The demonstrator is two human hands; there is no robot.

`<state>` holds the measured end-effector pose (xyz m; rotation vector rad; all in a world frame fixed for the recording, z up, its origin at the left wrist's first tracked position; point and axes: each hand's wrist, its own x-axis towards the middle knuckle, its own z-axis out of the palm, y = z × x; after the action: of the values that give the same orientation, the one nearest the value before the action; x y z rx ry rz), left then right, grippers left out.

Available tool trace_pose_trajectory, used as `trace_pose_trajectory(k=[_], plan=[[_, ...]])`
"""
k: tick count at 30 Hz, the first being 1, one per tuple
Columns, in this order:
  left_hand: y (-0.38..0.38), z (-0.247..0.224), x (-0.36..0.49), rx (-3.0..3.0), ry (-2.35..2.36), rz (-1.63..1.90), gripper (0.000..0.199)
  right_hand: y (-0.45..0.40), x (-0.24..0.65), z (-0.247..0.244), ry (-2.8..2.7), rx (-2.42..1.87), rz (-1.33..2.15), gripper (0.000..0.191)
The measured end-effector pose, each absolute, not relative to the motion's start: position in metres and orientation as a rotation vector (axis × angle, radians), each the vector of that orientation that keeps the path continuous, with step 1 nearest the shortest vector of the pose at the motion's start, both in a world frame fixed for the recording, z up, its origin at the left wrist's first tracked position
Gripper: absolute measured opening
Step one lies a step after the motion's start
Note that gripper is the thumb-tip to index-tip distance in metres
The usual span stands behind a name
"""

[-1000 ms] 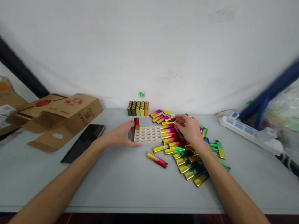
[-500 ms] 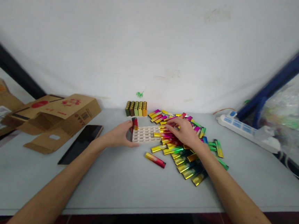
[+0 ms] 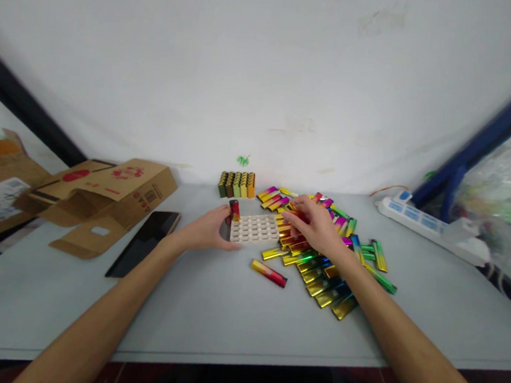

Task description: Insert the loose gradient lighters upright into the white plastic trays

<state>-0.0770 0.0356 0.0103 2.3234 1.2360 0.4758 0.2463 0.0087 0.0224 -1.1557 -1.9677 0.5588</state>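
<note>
A white tray (image 3: 256, 229) with rows of slots lies in the middle of the table. One red lighter (image 3: 235, 210) stands upright at its back left corner. My left hand (image 3: 210, 229) is closed round the tray's left end, thumb at the front corner. At the tray's right, my right hand (image 3: 313, 223) is over a pile of shiny lighters (image 3: 319, 277), its fingers pinched together; what they hold, if anything, is hidden. A single yellow and red lighter (image 3: 268, 273) lies in front of the tray.
Behind the tray stands a block of upright lighters (image 3: 237, 185) by the wall. Opened cardboard boxes (image 3: 117, 188) and a dark phone-like slab (image 3: 143, 244) are on the left. A white power strip (image 3: 433, 230) lies at the right.
The view has shifted slightly, moving the table items a little to the right. My right hand's fingers have drawn together over the pile. My left hand stays at the tray.
</note>
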Motion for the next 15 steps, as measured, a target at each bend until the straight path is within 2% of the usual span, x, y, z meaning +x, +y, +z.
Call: trace_pose_trajectory(k=[8, 15], plan=[[0.035, 0.011, -0.076, 2.307, 1.227, 0.498, 0.079, 0.007, 0.236, 0.021, -1.868, -1.150, 0.666, 0.045], [0.034, 0.014, -0.075, 2.293, 1.242, 0.475, 0.086, 0.011, 0.235, 0.012, -1.688, -1.097, 0.686, 0.040]])
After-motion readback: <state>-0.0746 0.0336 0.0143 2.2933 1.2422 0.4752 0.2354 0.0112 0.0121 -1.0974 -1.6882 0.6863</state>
